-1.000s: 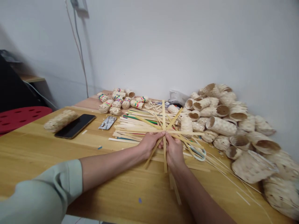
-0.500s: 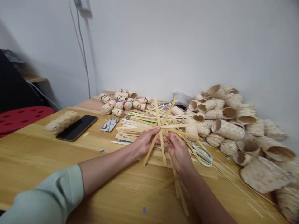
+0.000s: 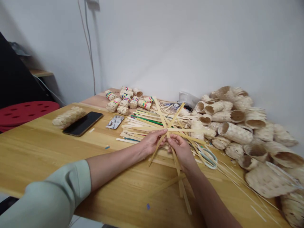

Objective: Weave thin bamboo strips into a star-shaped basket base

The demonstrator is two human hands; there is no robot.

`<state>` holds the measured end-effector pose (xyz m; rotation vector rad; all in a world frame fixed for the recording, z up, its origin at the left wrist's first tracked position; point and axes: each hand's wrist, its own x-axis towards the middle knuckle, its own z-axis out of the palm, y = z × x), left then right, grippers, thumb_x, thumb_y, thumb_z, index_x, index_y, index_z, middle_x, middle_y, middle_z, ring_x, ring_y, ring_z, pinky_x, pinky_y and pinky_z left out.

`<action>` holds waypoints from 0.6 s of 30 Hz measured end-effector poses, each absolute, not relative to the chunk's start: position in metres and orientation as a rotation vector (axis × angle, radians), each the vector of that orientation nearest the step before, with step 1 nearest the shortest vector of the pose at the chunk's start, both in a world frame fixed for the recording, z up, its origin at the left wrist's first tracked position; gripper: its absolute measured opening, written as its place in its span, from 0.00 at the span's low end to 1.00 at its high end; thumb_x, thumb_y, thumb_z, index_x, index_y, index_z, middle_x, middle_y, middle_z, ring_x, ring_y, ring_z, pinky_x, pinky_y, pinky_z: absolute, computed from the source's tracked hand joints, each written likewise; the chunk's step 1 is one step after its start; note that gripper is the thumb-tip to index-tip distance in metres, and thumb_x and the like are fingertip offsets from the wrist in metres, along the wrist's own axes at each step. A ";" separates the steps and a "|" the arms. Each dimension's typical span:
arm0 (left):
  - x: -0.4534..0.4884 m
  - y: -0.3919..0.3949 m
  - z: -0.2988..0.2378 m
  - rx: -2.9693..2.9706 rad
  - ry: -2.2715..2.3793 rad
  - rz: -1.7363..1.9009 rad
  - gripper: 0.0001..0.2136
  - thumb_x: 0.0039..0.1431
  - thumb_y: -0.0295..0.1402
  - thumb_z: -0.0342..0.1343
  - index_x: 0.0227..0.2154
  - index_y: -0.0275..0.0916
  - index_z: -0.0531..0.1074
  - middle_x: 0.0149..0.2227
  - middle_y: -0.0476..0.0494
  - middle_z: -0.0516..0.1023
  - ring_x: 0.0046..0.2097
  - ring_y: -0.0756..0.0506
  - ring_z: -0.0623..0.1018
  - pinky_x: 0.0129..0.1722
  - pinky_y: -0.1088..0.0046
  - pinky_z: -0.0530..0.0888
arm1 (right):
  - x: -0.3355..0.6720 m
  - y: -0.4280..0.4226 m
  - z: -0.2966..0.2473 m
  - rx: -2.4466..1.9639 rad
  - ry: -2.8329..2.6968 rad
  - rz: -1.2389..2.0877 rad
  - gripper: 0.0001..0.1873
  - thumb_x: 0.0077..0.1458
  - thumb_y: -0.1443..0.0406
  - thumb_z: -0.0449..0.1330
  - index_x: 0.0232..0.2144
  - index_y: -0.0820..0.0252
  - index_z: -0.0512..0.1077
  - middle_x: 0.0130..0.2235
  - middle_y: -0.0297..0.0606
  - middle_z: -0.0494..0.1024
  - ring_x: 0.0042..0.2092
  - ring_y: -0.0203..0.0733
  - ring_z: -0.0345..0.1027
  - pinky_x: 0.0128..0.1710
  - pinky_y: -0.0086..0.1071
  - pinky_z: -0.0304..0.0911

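Several flat bamboo strips (image 3: 159, 111) cross one another in a star shape above the table. My left hand (image 3: 152, 142) pinches them near the crossing, its thumb on top and its other fingers underneath. My right hand (image 3: 180, 149) is closed on the strips just right of the crossing, with thumb and forefinger on one that points down toward me. The fingertips below the strips are partly hidden. Behind and under the hands lies a pile of loose strips (image 3: 140, 122), mostly pale, a few green or blue.
Woven bamboo tubes (image 3: 235, 132) are heaped on the right, beside scissors (image 3: 210, 158) with light handles. Small tubes with coloured bands (image 3: 125, 100) stand at the back left. A phone (image 3: 83, 123), a woven tube (image 3: 68, 117) and a silvery packet (image 3: 115, 122) lie on the left.
The strip that stuck out between my hands has swung toward my right hand, whose thumb and forefinger now grip it. My left hand keeps its pinch. The view has shifted slightly.
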<state>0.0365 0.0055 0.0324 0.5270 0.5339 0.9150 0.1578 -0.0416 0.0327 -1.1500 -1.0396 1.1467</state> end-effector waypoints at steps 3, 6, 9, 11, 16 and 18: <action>0.037 0.005 0.031 0.553 0.498 0.939 0.10 0.57 0.26 0.55 0.21 0.30 0.69 0.16 0.47 0.69 0.16 0.55 0.66 0.15 0.82 0.60 | 0.157 -0.042 0.034 -1.151 -1.033 1.081 0.20 0.35 0.57 0.70 0.31 0.62 0.73 0.23 0.29 0.74 0.20 0.30 0.61 0.17 0.24 0.60; 0.038 0.006 0.029 0.564 0.496 0.958 0.10 0.56 0.27 0.56 0.20 0.31 0.69 0.15 0.48 0.69 0.16 0.55 0.65 0.15 0.82 0.60 | 0.155 -0.042 0.034 -1.171 -1.030 1.023 0.20 0.34 0.57 0.70 0.30 0.63 0.73 0.23 0.30 0.74 0.21 0.31 0.62 0.16 0.24 0.59; 0.038 0.005 0.028 0.565 0.514 0.974 0.10 0.56 0.27 0.57 0.21 0.31 0.69 0.15 0.49 0.68 0.16 0.55 0.65 0.15 0.82 0.59 | 0.153 -0.042 0.034 -1.194 -1.029 0.969 0.21 0.34 0.57 0.69 0.31 0.63 0.74 0.24 0.31 0.74 0.22 0.32 0.63 0.16 0.24 0.60; 0.038 0.004 0.029 0.563 0.521 0.985 0.09 0.55 0.27 0.57 0.21 0.31 0.69 0.16 0.49 0.69 0.16 0.56 0.65 0.15 0.83 0.59 | 0.154 -0.042 0.033 -1.210 -1.036 0.945 0.21 0.34 0.56 0.69 0.32 0.63 0.74 0.24 0.32 0.74 0.23 0.32 0.63 0.16 0.25 0.61; 0.037 0.003 0.033 0.576 0.528 1.011 0.08 0.55 0.26 0.56 0.22 0.32 0.68 0.15 0.50 0.67 0.16 0.56 0.65 0.14 0.83 0.59 | 0.156 -0.042 0.032 -1.209 -1.067 0.938 0.20 0.36 0.55 0.68 0.32 0.62 0.73 0.25 0.31 0.74 0.23 0.32 0.62 0.16 0.24 0.60; 0.037 0.004 0.034 0.602 0.518 0.998 0.08 0.55 0.26 0.56 0.22 0.32 0.67 0.15 0.51 0.66 0.15 0.56 0.64 0.14 0.83 0.58 | 0.156 -0.042 0.032 -1.199 -1.078 0.956 0.20 0.37 0.55 0.68 0.31 0.61 0.73 0.24 0.30 0.73 0.22 0.31 0.61 0.16 0.24 0.60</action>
